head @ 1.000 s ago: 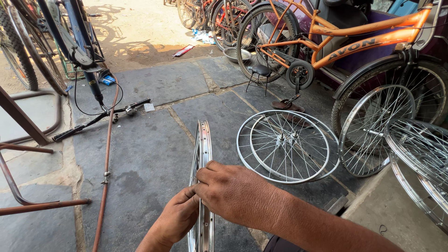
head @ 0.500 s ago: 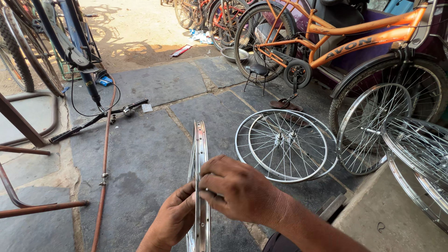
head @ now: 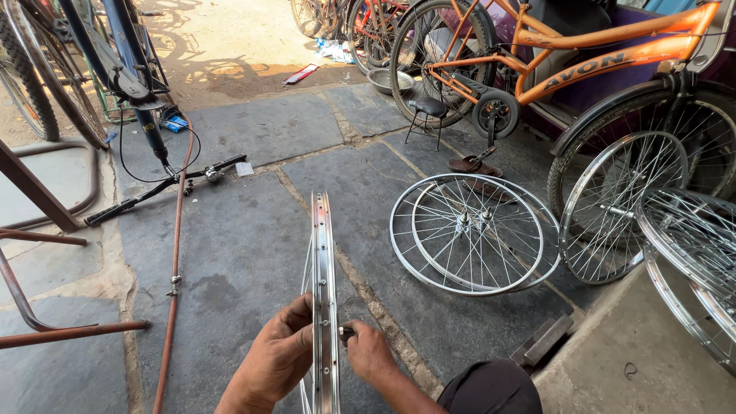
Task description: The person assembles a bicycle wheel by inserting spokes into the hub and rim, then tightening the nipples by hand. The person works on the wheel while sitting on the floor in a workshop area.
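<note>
A shiny metal bicycle wheel rim (head: 323, 261) with spokes stands on edge in front of me, seen edge-on. My left hand (head: 277, 359) grips it from the left side, fingers curled onto the rim. My right hand (head: 369, 351) sits just right of the rim with its fingers pinched on a small dark tool (head: 346, 333) pressed against the rim's side.
Two spoked wheels (head: 471, 231) lie flat on the stone floor to the right. More wheels (head: 621, 205) lean at the far right by an orange bicycle (head: 583, 57). A handlebar (head: 165, 188) and rusty rods (head: 175, 261) lie at left. A small stool (head: 425, 115) stands behind.
My right hand has come off the top of the rim and dropped to its right side, now pinching a small tool there. The left hand stays on the rim.
</note>
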